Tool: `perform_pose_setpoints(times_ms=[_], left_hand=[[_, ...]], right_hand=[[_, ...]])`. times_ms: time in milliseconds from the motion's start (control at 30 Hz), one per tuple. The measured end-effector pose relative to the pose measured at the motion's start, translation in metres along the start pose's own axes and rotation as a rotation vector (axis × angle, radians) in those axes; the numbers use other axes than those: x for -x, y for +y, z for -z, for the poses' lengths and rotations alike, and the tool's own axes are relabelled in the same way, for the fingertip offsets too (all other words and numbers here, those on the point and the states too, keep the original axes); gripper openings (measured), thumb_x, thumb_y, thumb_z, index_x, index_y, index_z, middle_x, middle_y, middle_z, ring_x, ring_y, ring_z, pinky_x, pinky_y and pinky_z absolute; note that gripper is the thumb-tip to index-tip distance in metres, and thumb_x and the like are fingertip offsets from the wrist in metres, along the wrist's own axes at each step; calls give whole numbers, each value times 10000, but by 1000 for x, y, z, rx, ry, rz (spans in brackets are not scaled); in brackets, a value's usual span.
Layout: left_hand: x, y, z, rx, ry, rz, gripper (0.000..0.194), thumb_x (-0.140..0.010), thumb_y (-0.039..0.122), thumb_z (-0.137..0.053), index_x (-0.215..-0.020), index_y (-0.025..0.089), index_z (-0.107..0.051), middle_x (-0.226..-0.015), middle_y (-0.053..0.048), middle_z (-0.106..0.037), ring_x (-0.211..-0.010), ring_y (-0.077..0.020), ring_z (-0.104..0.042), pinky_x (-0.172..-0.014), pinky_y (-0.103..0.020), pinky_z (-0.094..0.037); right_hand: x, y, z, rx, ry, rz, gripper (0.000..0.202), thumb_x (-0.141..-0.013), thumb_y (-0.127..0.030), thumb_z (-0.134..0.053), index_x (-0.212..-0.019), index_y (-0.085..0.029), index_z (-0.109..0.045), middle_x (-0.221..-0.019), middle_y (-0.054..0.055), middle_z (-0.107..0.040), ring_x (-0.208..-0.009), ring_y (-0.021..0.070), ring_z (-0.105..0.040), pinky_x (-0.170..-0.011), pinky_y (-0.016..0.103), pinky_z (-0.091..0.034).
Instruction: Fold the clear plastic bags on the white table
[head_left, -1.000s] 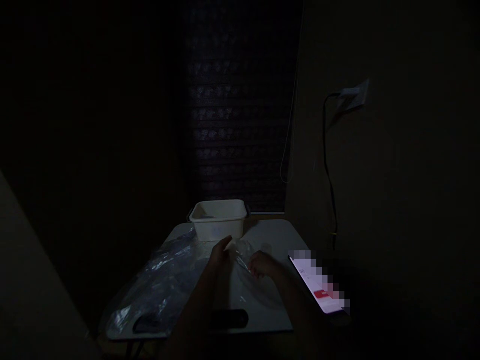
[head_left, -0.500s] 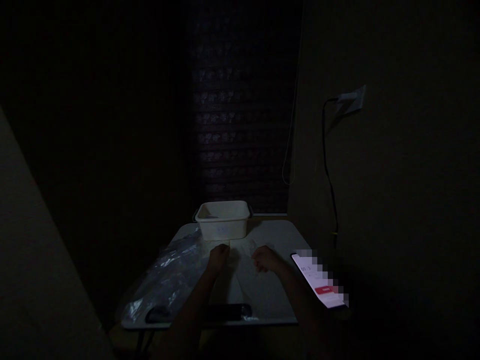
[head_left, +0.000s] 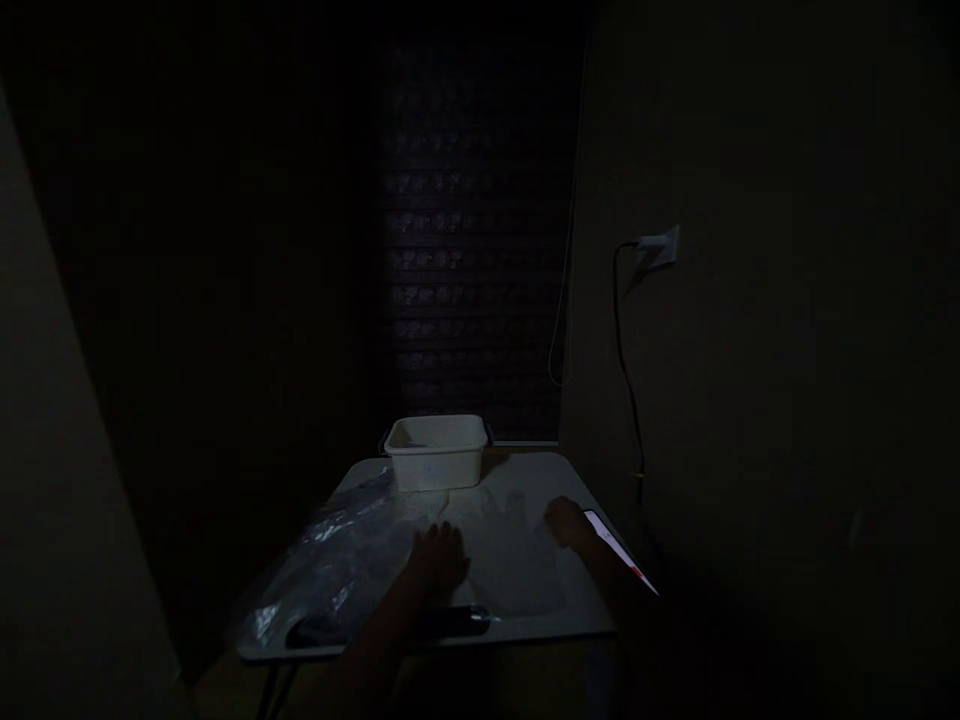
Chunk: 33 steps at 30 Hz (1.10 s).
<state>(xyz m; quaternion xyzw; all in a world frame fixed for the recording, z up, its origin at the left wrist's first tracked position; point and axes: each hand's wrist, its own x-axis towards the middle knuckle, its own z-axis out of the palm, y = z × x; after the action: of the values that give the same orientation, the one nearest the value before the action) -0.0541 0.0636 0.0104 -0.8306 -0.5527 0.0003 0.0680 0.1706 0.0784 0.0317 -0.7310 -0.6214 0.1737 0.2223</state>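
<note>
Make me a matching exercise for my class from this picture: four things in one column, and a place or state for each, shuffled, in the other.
Column 1
1. White tub
2. Clear plastic
3. Phone
4. Black cable

Column 2
A. Screen lit, partly hidden behind the right arm
B. Hanging down from the wall socket
C. Standing near the far edge of the table
D. Crumpled along the left side of the table

Right pairs: 1-C, 2-D, 3-A, 4-B
</note>
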Motion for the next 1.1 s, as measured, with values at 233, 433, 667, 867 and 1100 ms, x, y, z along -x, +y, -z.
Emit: perform_pose_setpoints(times_ms=[233, 433, 667, 867, 1100], left_hand=[[-8, -5, -5, 11, -46, 34, 575, -639, 471, -284, -1112, 145, -294, -1173, -154, -279, -1037, -316, -242, -739, -555, -182], [-8, 2, 10, 51, 114, -19, 386, -685, 298, -298, -1031, 141, -367, -1075, -131, -388, -962, -235, -350, -780, -442, -238], [14, 81, 12, 194, 186, -514, 220, -684, 193, -333, -875, 141, -429, -928, -75, -466, -855, -165, -404, -747, -278, -319], [28, 118, 12, 143, 97, -446, 373, -669, 358, -377, -956, 119, -373, -965, -109, -430, -865, -219, -380, -671, -348, -351], [22, 129, -3, 69, 195, -442, 174, -690, 211, -373, -830, 128, -436, -823, -77, -483, -734, -195, -428, -567, -312, -368]], right_hand=[[-2, 13, 9, 366, 79, 17, 194, -652, -188, -378, -774, -177, -529, -810, 77, -559, -737, 169, -514, -538, 232, -344], [-3, 14, 2, 411, 54, 182, 287, -624, -120, -384, -859, -221, -513, -900, 46, -527, -866, 176, -438, -662, 273, -310], [-3, 14, -15, 513, 31, 239, 367, -599, -70, -385, -915, -231, -479, -948, 59, -496, -912, 224, -374, -710, 387, -234], [-4, 10, -12, 381, 26, 219, 240, -572, -71, -432, -761, -177, -535, -824, 76, -549, -862, 242, -417, -713, 399, -220], [-13, 17, -10, 143, -8, 255, 236, -565, -65, -409, -744, -154, -534, -777, 38, -550, -744, 141, -480, -632, 240, -325]])
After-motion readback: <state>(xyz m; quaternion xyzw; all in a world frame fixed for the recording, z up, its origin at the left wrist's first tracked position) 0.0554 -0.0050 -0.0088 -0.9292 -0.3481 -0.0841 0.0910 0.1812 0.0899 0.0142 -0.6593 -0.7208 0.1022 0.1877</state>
